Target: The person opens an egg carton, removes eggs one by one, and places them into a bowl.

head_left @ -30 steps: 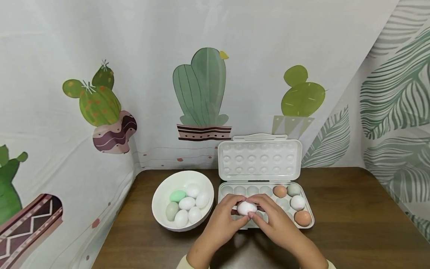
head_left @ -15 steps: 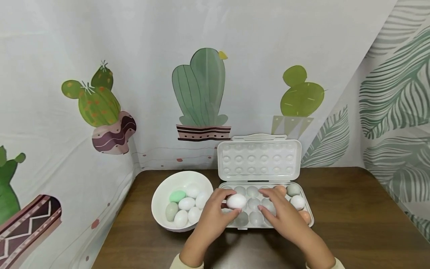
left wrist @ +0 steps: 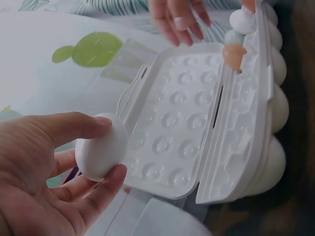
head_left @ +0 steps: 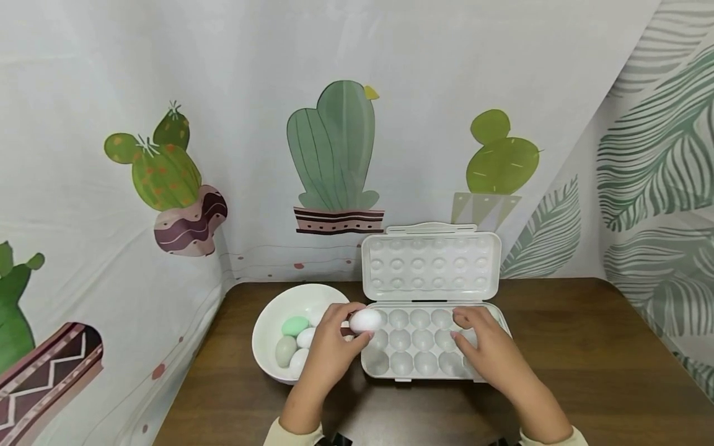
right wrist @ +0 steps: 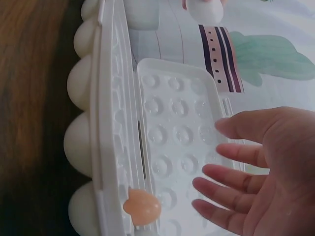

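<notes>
My left hand (head_left: 328,356) pinches a white egg (head_left: 365,321) between thumb and fingers, above the back-left corner of the egg carton (head_left: 413,378). In the left wrist view the egg (left wrist: 101,147) sits between the thumb and the fingertips. My right hand (head_left: 496,350) hovers over the carton's right part and holds nothing. Its fingers are spread and loosely bent in the right wrist view. Most cups left of this hand hold no egg. It hides the eggs at the right end in the head view; a brown egg (right wrist: 142,206) shows beside it in the right wrist view.
A white bowl (head_left: 268,328) stands left of the carton, with a mint-green egg (head_left: 294,325), a grey-green egg (head_left: 286,351) and white eggs in it. The carton's dimpled lid (head_left: 428,270) stands raised at the back, near the cactus-print cloth (head_left: 424,155). The table (head_left: 602,371) is brown.
Both hands were on the white egg; the right hand has let go and moved right. My left hand has carried the egg left and back towards the bowl.
</notes>
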A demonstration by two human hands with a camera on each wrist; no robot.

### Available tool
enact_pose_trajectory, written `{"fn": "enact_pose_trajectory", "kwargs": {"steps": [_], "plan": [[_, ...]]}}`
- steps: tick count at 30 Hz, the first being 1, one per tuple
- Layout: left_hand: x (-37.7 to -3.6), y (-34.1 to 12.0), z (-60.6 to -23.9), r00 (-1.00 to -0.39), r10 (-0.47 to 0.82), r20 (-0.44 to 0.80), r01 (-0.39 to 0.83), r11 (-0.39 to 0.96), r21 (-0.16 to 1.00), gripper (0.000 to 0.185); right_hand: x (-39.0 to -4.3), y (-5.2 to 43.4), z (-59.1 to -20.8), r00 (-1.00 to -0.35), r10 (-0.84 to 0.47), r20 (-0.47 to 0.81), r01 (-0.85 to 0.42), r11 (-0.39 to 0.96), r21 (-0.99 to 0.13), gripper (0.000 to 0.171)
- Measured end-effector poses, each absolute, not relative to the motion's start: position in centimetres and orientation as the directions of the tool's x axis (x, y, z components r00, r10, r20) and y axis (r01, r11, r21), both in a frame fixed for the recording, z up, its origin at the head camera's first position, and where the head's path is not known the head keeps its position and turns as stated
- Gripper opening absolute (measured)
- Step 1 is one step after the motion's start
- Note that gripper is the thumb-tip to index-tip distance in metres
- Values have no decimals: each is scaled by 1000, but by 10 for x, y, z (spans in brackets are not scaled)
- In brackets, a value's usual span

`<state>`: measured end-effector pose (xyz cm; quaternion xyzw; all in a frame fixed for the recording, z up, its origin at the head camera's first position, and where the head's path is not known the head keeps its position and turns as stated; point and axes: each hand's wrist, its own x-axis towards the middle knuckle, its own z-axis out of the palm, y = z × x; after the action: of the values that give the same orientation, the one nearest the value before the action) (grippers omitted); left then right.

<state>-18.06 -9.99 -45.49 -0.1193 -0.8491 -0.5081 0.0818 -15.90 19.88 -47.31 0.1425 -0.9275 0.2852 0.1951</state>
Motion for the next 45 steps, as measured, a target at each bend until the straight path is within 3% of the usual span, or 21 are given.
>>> {"fn": "enact_pose_trajectory", "kwargs": {"steps": [9, 18, 24, 45], "plan": [[-184, -117, -451, -971, 46, 235, 227, 501, 835, 45, -161, 211, -474, -895, -104, 434, -324, 820, -471, 35], [-191, -132, -455, -978, 7, 208, 177, 558, 811, 44, -162, 220, -470, -952, -59, 300, -203, 855, -478, 43], [-192, -140, -455, -989, -8, 150, 115, 599, 793, 44, -163, 225, -475, -955, -37, 295, -176, 871, -458, 42], [-196, -146, -465, -997, 62, 39, 72, 731, 678, 44, -169, 235, -486, -991, 13, 137, -45, 909, -413, 47]]}}
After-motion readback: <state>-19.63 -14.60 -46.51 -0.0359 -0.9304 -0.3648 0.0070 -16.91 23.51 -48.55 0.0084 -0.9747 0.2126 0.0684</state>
